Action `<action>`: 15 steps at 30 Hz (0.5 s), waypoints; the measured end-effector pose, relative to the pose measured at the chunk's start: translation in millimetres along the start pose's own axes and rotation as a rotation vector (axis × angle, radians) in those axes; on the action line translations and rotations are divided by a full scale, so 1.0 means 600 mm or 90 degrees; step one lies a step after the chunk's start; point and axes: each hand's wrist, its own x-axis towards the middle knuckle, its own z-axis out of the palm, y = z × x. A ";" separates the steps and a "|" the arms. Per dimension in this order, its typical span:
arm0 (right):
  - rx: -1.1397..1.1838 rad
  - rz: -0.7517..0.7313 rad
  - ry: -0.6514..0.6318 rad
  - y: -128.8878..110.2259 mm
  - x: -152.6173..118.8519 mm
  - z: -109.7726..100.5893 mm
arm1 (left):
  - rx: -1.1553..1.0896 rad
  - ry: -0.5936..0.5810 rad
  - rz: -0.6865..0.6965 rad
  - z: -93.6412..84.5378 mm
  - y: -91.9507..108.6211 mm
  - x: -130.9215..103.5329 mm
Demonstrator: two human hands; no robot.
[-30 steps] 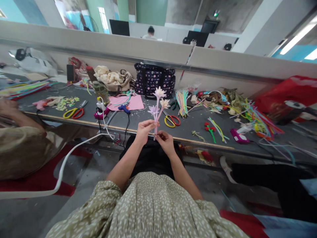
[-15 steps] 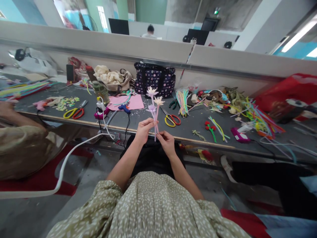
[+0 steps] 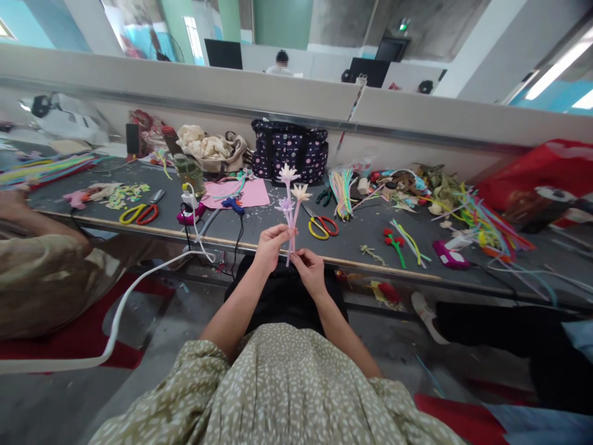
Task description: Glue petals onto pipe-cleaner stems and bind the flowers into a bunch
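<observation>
Three pipe-cleaner flowers (image 3: 288, 207), pale pink, cream and lilac, stand in a small bunch over the table's front edge. My left hand (image 3: 274, 243) pinches their stems about midway. Lower down, my right hand (image 3: 309, 267) has thumb and forefinger closed at the stem ends. Just beyond the bunch, to the right, lie scissors (image 3: 323, 226) with one red and one yellow handle. A pink sheet (image 3: 254, 192) and a blue glue gun (image 3: 233, 204) are behind and left of the hands.
Pipe-cleaner bundles (image 3: 341, 194) lie at the back and right. A second pair of scissors (image 3: 141, 211) rests left. A white cable (image 3: 125, 296) hangs across the left side. A dark patterned bag (image 3: 290, 148) stands behind. Co-workers sit on both sides.
The flower heads have tipped slightly to the right, while the stem ends have shifted a little left. Both hands keep their places on the stems.
</observation>
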 end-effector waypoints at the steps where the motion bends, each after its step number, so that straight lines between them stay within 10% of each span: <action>1: -0.002 -0.001 0.006 -0.001 0.000 0.000 | -0.006 0.003 -0.005 0.001 0.000 0.000; 15: -0.010 0.031 -0.011 0.006 0.001 0.006 | -0.017 0.005 -0.004 0.007 0.006 -0.005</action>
